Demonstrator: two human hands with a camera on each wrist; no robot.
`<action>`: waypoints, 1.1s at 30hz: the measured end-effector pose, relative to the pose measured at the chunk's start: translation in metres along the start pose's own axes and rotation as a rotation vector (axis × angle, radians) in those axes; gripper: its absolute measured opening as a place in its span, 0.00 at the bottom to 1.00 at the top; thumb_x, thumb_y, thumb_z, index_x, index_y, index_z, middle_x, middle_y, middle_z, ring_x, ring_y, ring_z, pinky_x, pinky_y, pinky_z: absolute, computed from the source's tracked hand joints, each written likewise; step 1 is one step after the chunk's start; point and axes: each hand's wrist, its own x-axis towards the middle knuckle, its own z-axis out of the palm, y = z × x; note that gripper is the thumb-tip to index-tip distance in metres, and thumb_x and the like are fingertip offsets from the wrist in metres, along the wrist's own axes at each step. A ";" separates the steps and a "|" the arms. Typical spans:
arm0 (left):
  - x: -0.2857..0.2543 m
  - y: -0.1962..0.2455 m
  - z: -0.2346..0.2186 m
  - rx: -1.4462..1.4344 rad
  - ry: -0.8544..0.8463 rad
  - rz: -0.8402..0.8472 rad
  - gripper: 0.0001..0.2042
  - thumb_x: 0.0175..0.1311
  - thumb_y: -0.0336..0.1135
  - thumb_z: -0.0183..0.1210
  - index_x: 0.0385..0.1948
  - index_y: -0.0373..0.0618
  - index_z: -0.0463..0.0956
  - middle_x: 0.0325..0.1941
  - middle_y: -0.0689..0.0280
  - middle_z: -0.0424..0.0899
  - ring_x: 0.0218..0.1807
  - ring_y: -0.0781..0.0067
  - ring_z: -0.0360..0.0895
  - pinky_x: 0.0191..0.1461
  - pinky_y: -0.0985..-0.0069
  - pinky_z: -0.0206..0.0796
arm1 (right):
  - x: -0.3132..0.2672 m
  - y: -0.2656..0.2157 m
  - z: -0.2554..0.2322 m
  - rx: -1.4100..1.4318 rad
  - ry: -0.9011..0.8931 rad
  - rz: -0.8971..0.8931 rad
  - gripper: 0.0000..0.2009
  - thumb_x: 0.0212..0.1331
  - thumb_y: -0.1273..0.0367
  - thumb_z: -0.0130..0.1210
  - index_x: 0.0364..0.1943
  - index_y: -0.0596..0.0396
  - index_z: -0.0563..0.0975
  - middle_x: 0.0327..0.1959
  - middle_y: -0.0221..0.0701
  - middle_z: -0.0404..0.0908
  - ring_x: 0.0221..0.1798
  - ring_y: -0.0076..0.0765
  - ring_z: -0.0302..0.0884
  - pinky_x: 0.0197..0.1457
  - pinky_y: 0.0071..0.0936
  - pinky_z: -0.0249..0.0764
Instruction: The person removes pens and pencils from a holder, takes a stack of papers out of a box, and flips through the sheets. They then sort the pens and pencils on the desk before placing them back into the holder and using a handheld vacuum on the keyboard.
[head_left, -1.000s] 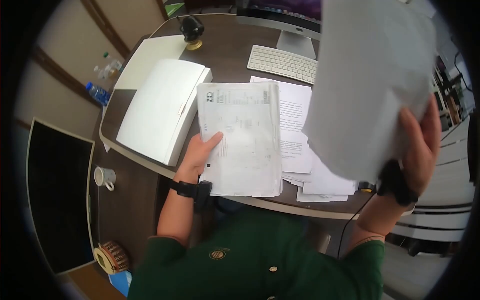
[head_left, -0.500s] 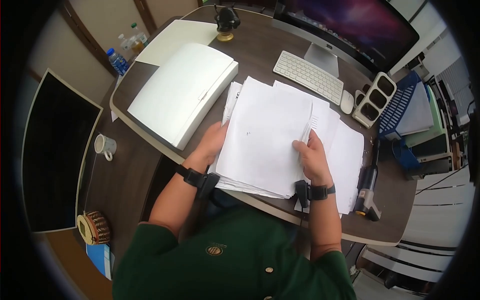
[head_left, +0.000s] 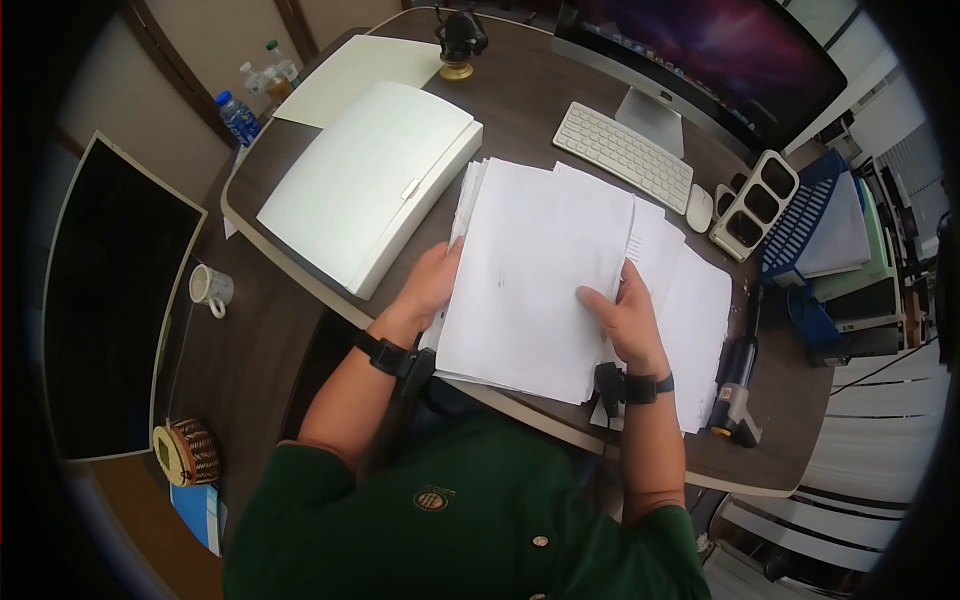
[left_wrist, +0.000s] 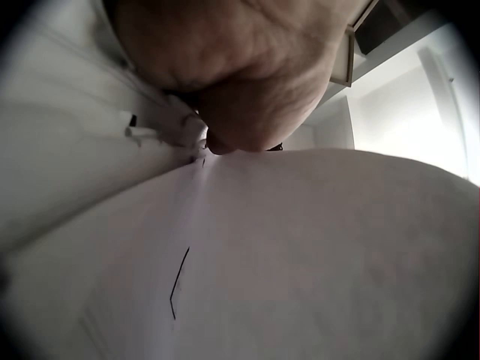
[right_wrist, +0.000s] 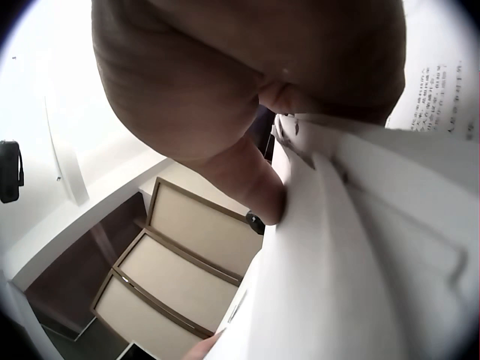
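Observation:
A thick stack of white papers is held between both hands above the near edge of the desk. Its left side is gripped by the left hand, whose fingers are partly hidden by the sheets. On the right side the right hand pinches the stack, thumb on the top sheet and fingers behind the edge. The right wrist view shows the thumb pressed against the sheets. More printed papers lie on the desk to the right.
A white box lies on the left of the desk. Keyboard, mouse and monitor stand at the back. On the right are a white organizer, a black handheld device and a blue file rack. A mug is at left.
The right hand has come down from the raised sheets at the right to the stack's right edge. Over the last half second, the stack's edges look more even and the right thumb lies over the top sheet.

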 end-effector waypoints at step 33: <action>-0.010 0.015 0.001 -0.381 -0.312 0.029 0.34 0.82 0.58 0.38 0.73 0.34 0.61 0.70 0.51 0.73 0.69 0.61 0.72 0.72 0.67 0.65 | 0.012 0.027 0.011 -0.286 0.166 -0.109 0.24 0.65 0.68 0.59 0.61 0.68 0.71 0.54 0.49 0.83 0.55 0.43 0.82 0.60 0.35 0.76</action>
